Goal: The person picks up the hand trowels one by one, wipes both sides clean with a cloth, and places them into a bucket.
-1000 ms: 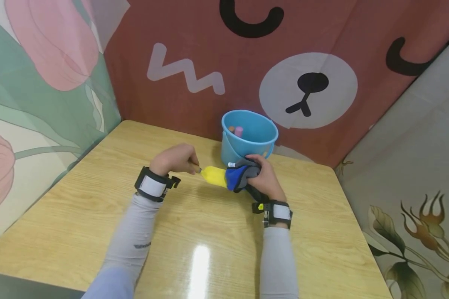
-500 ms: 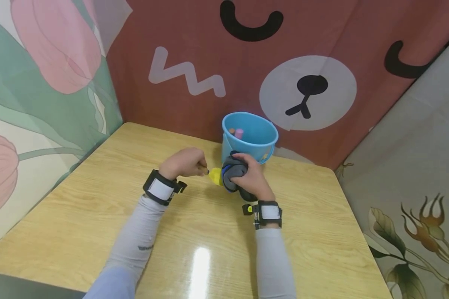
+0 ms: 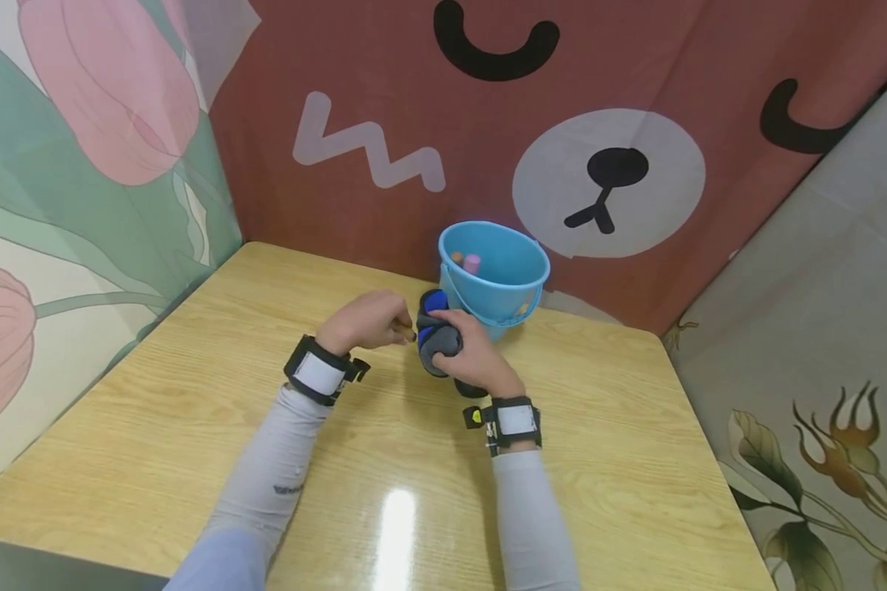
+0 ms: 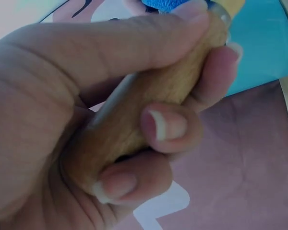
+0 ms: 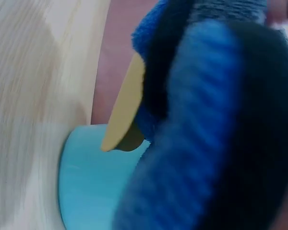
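Observation:
My left hand (image 3: 365, 320) grips the wooden handle (image 4: 144, 96) of a small hand trowel, its fingers curled round the wood. The trowel's yellow blade (image 5: 125, 108) pokes out from a folded cloth (image 3: 438, 346) in the right wrist view; in the head view the cloth covers it. This cloth is grey on one side and fuzzy blue on the other, with black edging (image 5: 163, 62). My right hand (image 3: 480, 357) holds the cloth wrapped around the blade, close to the left hand. Both hands are above the table, in front of the blue bucket (image 3: 495, 287).
The bucket stands at the back of the wooden table (image 3: 599, 492), against the wall hanging. Inside it are a pink-ended piece (image 3: 471, 263) and an orange-brown one (image 3: 457, 258). Patterned hangings (image 3: 103, 205) enclose the table on both sides.
My right hand has slid the cloth leftward along the yellow blade to near the handle, so the blade is hidden in the head view. My left hand has shifted slightly right, still gripping the trowel.

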`<state>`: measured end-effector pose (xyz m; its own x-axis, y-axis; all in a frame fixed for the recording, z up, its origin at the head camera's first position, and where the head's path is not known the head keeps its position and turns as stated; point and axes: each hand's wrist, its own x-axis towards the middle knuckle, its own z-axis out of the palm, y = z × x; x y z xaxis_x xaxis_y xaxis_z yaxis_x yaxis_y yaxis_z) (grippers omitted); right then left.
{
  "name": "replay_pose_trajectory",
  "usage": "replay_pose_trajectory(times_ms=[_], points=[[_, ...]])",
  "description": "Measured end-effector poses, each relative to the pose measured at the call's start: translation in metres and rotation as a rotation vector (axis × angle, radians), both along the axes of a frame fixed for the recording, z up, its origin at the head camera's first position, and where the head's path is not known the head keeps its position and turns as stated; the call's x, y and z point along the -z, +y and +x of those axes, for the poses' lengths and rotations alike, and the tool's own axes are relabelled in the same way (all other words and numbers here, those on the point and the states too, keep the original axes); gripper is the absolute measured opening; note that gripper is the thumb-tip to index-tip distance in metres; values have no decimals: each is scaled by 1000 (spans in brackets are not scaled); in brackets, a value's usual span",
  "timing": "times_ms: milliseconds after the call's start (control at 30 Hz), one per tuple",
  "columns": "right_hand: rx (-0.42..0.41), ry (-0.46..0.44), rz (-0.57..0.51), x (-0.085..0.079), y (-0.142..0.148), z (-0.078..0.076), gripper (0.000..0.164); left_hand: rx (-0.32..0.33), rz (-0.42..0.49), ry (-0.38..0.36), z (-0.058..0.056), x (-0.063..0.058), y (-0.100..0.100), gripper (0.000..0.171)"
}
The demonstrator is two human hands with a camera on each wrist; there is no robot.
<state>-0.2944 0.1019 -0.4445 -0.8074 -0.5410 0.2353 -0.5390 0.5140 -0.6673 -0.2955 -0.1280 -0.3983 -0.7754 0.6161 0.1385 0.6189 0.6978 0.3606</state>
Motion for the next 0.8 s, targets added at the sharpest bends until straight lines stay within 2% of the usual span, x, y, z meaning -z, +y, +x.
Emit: replay_pose_trajectory(times_ms=[200, 300, 533, 700, 800], points=[[18, -7, 84, 1, -4, 3, 87, -24, -3, -7, 0, 0, -2, 4], [31, 7, 108, 2, -7, 3, 90, -35, 1, -5, 1, 0, -2, 4], [64, 46, 90, 4, -13, 1, 82, -53, 7, 20, 0, 1, -1, 6], [72, 56, 94, 4, -14, 0, 78, -30, 34, 29, 0, 0, -3, 5], [73, 64, 109, 4, -14, -1, 77, -38, 38, 19, 0, 0, -5, 5]])
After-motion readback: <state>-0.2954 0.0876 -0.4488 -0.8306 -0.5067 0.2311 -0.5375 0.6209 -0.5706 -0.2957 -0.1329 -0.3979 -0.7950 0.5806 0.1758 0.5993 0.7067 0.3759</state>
